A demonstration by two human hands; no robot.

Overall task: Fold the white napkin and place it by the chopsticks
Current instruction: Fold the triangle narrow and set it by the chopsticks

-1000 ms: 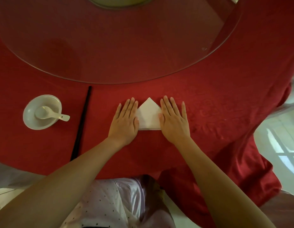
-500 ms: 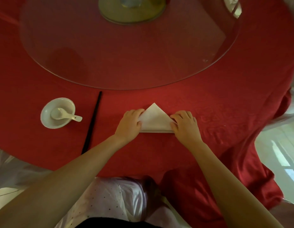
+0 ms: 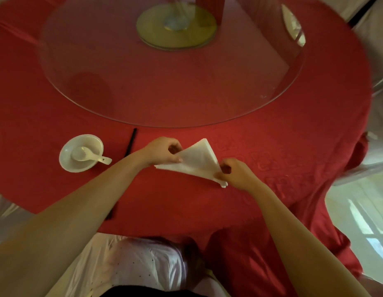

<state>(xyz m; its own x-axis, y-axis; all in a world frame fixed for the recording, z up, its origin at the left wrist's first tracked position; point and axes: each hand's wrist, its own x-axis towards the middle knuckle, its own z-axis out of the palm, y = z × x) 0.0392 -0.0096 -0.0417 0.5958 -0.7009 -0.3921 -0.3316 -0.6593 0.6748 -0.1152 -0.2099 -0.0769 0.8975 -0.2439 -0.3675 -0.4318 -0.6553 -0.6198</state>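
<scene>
The white napkin (image 3: 197,160), folded into a triangle, is lifted and tilted above the red tablecloth (image 3: 261,146). My left hand (image 3: 162,152) pinches its left side between thumb and fingers. My right hand (image 3: 235,173) pinches its lower right corner. The black chopsticks (image 3: 130,143) lie on the cloth just left of my left hand; my left forearm hides their middle, and their near end (image 3: 111,213) shows below the arm.
A white bowl (image 3: 79,151) with a white spoon (image 3: 89,155) stands left of the chopsticks. A big glass turntable (image 3: 164,86) covers the table's centre, with a yellow base (image 3: 175,26). The table's edge runs near my lap.
My hands went from pressing flat beside the napkin to pinching its two sides, and they have lifted it off the cloth, tilted. The camera view has shifted.
</scene>
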